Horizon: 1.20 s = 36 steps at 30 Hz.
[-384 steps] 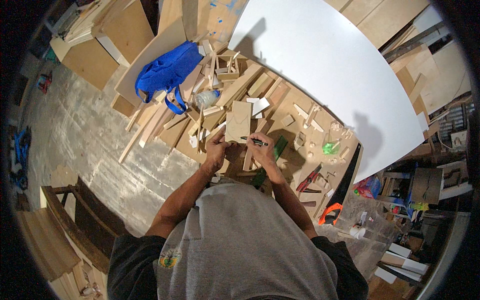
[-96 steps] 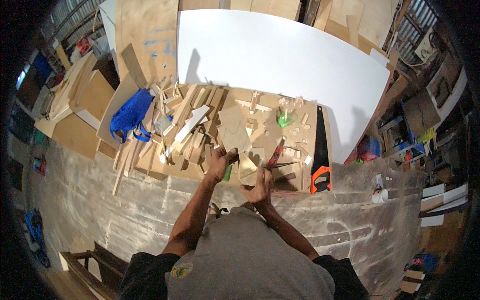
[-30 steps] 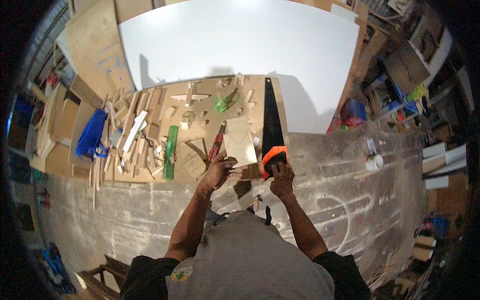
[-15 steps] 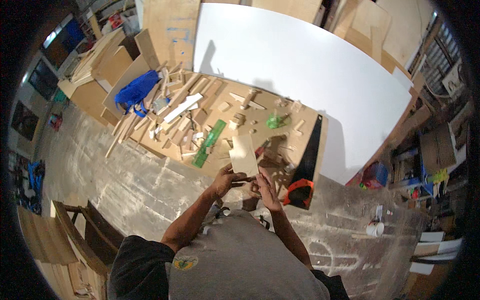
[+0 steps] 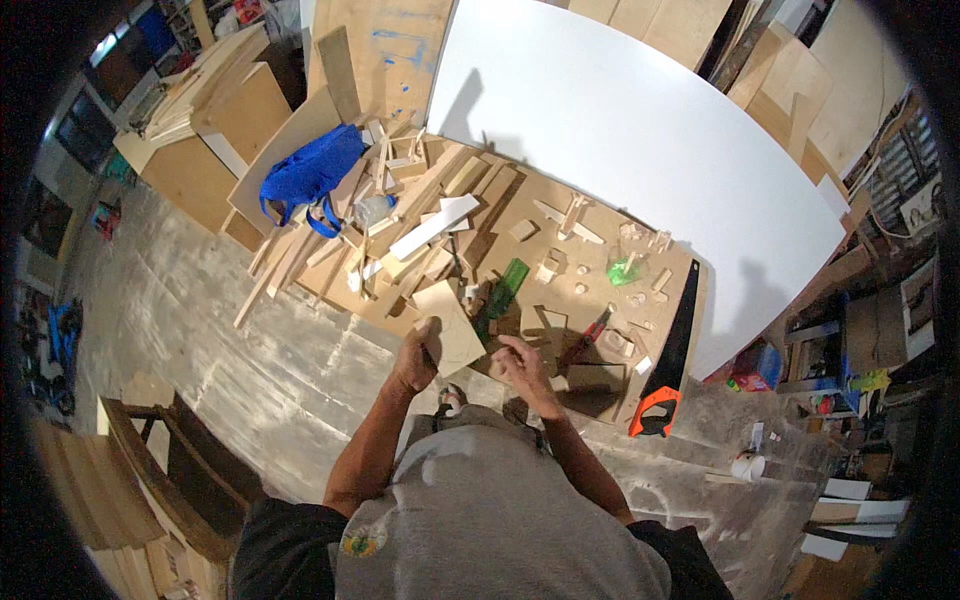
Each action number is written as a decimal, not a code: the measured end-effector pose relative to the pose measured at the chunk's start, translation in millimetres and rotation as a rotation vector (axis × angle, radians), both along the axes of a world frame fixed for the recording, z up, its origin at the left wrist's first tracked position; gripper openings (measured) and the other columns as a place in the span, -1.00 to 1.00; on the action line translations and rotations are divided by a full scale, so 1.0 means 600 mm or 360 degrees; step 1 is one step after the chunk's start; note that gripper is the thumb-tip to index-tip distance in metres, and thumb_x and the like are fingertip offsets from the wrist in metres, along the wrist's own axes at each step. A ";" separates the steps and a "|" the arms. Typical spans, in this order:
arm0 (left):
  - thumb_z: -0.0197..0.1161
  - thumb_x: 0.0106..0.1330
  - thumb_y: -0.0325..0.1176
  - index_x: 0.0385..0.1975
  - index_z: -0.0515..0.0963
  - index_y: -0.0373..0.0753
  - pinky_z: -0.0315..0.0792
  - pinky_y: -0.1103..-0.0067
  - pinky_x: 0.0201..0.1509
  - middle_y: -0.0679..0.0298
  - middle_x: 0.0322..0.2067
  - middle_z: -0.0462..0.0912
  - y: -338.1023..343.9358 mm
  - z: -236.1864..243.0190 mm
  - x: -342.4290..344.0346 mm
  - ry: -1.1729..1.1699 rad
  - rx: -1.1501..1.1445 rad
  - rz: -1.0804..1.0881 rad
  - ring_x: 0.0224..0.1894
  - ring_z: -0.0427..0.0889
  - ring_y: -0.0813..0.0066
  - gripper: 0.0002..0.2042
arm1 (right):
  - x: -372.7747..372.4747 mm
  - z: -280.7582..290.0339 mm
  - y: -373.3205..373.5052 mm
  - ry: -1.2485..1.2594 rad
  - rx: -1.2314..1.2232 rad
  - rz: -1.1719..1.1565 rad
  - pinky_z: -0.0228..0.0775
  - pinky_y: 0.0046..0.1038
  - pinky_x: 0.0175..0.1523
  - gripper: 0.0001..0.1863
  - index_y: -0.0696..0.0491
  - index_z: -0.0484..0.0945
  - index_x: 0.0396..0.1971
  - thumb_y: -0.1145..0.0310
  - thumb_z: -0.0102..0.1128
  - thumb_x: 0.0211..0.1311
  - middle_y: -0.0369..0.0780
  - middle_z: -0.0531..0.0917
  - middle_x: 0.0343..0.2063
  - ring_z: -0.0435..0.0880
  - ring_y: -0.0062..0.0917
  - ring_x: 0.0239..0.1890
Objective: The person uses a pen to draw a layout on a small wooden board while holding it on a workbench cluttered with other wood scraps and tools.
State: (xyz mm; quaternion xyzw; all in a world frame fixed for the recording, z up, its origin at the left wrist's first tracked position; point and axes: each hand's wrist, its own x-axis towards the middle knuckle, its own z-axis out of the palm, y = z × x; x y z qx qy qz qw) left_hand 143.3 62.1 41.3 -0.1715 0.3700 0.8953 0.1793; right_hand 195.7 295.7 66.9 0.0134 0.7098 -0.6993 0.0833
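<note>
My left hand (image 5: 415,355) grips a flat, pale plywood piece (image 5: 452,322) by its lower left edge and holds it just above a plywood work board (image 5: 520,215) lying on the floor. My right hand (image 5: 522,365) hovers close to the piece's right side with its fingers curled; whether it holds anything small I cannot make out. A green ruler (image 5: 500,290) lies on the board just beyond the piece. Red-handled pliers (image 5: 588,338) rest to the right of my right hand.
A hand saw with an orange handle (image 5: 668,355) lies along the board's right edge. Wood offcuts and strips (image 5: 400,235) litter the board, with a blue bag (image 5: 310,172) at its left. A large white panel (image 5: 640,130) lies behind. Plywood sheets (image 5: 225,120) stack at far left.
The view has swung, so the board and saw now sit further right. My left hand still holds the plywood piece; my right hand has stayed beside it.
</note>
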 end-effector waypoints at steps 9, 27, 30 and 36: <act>0.10 0.30 -0.28 0.01 0.48 -0.33 0.37 0.43 0.19 0.22 -0.06 0.57 -0.168 -0.063 -0.043 -0.0140 -0.0058 0.0261 0.08 0.49 0.32 -0.66 | -0.005 -0.072 0.128 0.0061 0.1293 -0.0737 0.42 -0.32 -0.33 -0.82 0.18 0.57 -0.37 0.35 0.12 0.24 -0.06 0.60 -0.46 0.60 -0.28 -0.48; 0.04 0.35 -0.40 -0.02 0.41 -0.40 0.48 0.25 0.13 0.02 -0.02 0.51 0.033 -0.006 -0.163 -0.0008 -0.0092 -0.0143 0.02 0.57 0.12 -0.73 | 0.030 -0.102 0.179 0.0194 0.1179 -0.0584 0.48 -0.21 -0.06 -0.46 0.11 0.57 -0.14 0.07 0.41 -0.10 -0.04 0.61 -0.30 0.61 -0.12 -0.17; 0.04 0.35 -0.37 0.02 0.39 -0.39 0.46 0.23 0.16 0.03 0.00 0.50 0.045 0.007 -0.150 0.0048 -0.0235 -0.0176 0.05 0.55 0.10 -0.69 | 0.016 -0.067 0.099 0.0236 0.1557 -0.0489 0.38 -0.11 0.08 -0.22 0.14 0.41 0.07 0.04 0.45 -0.17 0.04 0.50 -0.13 0.51 -0.05 -0.03; 0.08 0.33 -0.19 -0.13 0.50 -0.37 0.35 0.56 -0.39 0.33 -0.50 0.45 0.071 0.060 -0.122 -0.0065 0.0053 0.0024 -0.49 0.43 0.45 -0.67 | 0.011 -0.070 0.074 0.0008 0.1518 -0.0322 0.16 -0.06 0.24 0.02 0.23 0.10 0.26 0.13 0.47 -0.17 0.12 0.31 0.06 0.29 0.00 0.16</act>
